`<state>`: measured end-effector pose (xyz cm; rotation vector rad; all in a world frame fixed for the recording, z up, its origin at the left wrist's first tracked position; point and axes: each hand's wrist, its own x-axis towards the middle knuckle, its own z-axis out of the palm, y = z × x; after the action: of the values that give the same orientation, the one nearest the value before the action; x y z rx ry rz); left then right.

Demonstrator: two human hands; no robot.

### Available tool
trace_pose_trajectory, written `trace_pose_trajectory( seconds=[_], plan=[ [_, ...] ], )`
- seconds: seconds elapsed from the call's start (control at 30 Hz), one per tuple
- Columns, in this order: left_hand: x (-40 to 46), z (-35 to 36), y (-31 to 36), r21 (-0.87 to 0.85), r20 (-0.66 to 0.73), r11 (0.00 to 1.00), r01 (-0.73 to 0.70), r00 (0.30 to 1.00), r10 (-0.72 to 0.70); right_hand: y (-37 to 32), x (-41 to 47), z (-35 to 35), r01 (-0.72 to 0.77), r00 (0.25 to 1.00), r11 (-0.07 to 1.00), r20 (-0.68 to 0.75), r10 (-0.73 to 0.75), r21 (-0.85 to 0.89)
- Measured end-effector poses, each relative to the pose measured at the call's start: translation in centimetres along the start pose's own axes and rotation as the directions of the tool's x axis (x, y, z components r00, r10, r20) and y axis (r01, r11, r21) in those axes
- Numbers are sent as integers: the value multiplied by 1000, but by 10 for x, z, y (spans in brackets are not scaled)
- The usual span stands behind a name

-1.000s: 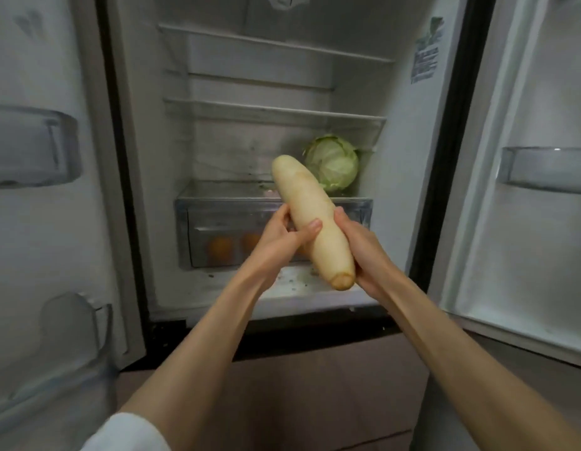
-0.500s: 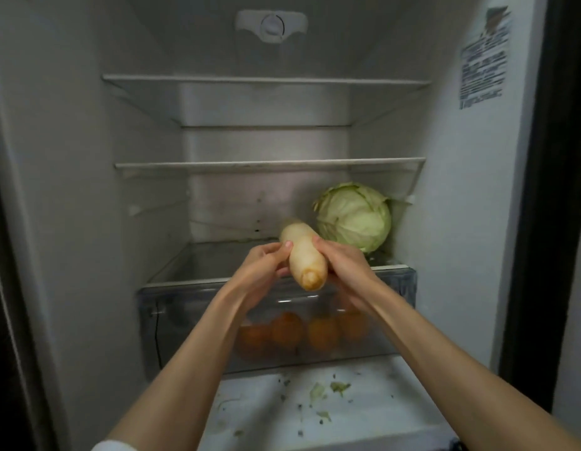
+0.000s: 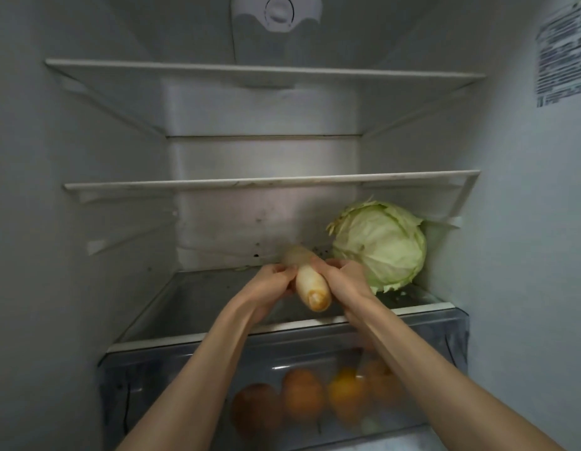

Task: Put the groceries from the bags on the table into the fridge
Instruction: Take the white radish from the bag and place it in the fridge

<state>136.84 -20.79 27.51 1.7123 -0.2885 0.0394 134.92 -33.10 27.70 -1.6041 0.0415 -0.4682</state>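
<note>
1. Head view: both hands have carried the radish [image 3: 310, 286] deeper into the fridge [image 3: 54, 222] since a second ago, and it now hangs low over the glass shelf [image 3: 198, 307] above the drawer [image 3: 172, 379].
2. Left hand [image 3: 270, 288] grips the radish from the left with curled fingers.
3. Right hand [image 3: 346, 279] grips it from the right, fingers wrapped over the top.
4. Radish points away into the fridge, its brown cut end toward the camera.
5. Cabbage [image 3: 382, 244] sits on the same shelf, just right of the right hand.
6. Oranges [image 3: 302, 397] lie in the drawer below.
7. Two upper shelves [image 3: 266, 182] are higher up.
</note>
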Motion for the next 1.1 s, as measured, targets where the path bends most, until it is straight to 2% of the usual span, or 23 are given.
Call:
trace_pose_trajectory(
  seconds=[0.13,0.27,0.47,0.63,0.7,0.8,0.93,1.0,1.1],
  plan=[
    [14,-2,-4,78,-3,997,15,1000,-15,-1,4,6,65,996,984,-42,-73,-166],
    [19,-4,-3,196,-97,980,-43,993,63,-1,2,8,179,983,912,36,-179,-370],
    [8,-7,-4,351,-82,928,-126,983,164,0,-6,4,224,974,853,134,-181,-472],
    [-17,-7,5,342,-43,923,-178,978,205,-4,-19,-12,281,953,803,255,-167,-525],
    [-30,-5,8,458,24,863,-215,973,229,-6,-31,-21,309,942,771,288,-170,-557],
    [-54,-1,14,666,86,706,-239,966,245,-10,-57,-38,394,916,641,337,-217,-658],
    [-112,12,11,861,16,466,-203,928,373,-4,-100,-68,515,857,465,429,-285,-720],
    [-152,19,3,895,-42,430,-124,933,357,2,-123,-81,571,820,395,488,-298,-719],
    [-212,32,-14,941,-106,338,-6,944,311,15,-162,-97,613,790,374,548,-274,-696]
  ],
)
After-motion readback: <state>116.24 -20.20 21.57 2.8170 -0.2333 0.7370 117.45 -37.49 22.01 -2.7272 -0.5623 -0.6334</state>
